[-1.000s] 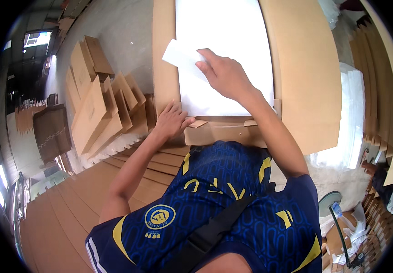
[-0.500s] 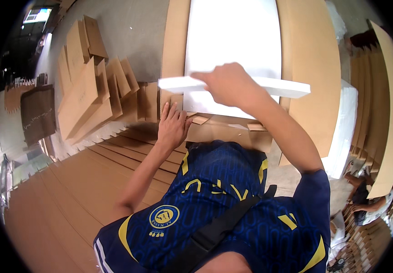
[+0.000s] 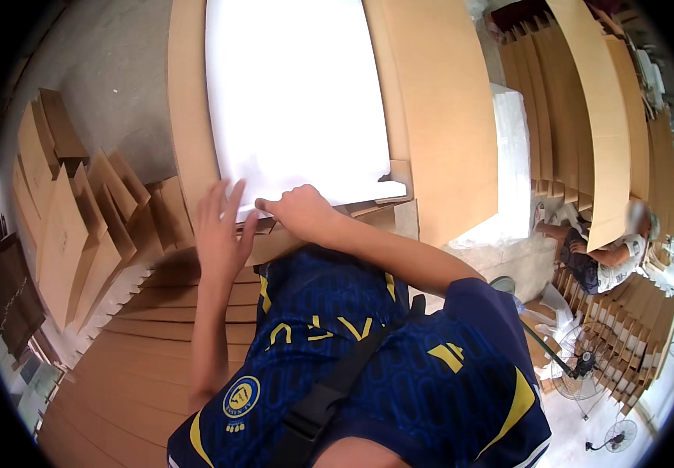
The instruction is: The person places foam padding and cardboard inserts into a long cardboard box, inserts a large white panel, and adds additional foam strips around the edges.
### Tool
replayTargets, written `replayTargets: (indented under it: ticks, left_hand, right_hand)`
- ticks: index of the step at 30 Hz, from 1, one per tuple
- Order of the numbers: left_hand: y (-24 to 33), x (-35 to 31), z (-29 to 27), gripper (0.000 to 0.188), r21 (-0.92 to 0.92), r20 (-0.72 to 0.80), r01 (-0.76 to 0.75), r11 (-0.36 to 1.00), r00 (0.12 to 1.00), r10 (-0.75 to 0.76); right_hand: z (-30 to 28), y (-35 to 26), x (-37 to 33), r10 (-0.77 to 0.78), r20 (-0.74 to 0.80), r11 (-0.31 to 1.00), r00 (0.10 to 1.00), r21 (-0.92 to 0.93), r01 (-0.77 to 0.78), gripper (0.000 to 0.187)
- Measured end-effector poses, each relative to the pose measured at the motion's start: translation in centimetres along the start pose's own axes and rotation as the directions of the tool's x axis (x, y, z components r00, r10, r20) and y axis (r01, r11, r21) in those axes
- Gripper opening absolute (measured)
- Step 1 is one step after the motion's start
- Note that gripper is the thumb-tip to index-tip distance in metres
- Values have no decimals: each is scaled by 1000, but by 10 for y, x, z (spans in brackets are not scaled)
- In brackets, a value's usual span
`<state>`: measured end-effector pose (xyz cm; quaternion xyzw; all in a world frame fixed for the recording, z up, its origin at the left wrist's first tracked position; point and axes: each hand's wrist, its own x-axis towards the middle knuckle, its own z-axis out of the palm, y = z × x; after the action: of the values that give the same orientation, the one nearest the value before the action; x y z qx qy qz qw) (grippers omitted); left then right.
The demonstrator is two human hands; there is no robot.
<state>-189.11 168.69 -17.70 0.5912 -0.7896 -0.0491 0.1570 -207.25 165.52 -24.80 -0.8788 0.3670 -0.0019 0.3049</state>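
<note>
A white foam strip (image 3: 364, 193) lies along the near end of a large white panel (image 3: 298, 93), inside an open cardboard box (image 3: 190, 101). My right hand (image 3: 299, 212) is closed on the strip near its left half, fingers curled over it. My left hand (image 3: 224, 226) is beside the strip's left end, fingers apart and slightly blurred, holding nothing. The box's near wall and some cardboard pieces show partly below the strip, behind my hands.
A wide cardboard flap (image 3: 446, 117) spreads to the right, beside a wrapped white stack (image 3: 512, 164). Folded cardboard pieces (image 3: 64, 234) stand at left, and stacked cardboard (image 3: 134, 374) lies near me. A seated person (image 3: 614, 257) and a fan (image 3: 579, 365) are at right.
My right hand has brought the foam strip down from above the panel to its near end. My left hand has lifted off the box edge toward the strip's end. The view has shifted right.
</note>
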Motion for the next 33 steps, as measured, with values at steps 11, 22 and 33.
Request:
replayTargets:
  ticks: [11, 22, 33]
  left_hand:
    - [-31, -17, 57, 38, -165, 569, 142, 976, 822, -23]
    - [43, 135, 141, 71, -164, 456, -194, 967, 854, 249]
    - [102, 157, 207, 103, 18, 514, -212, 977, 840, 173]
  right_hand:
    - [-28, 51, -68, 289, -157, 957, 944, 85, -279, 39]
    - [-40, 57, -121, 296, -549, 951, 782, 245, -188, 21]
    - [-14, 52, -177, 428, -771, 902, 472, 400, -164, 12]
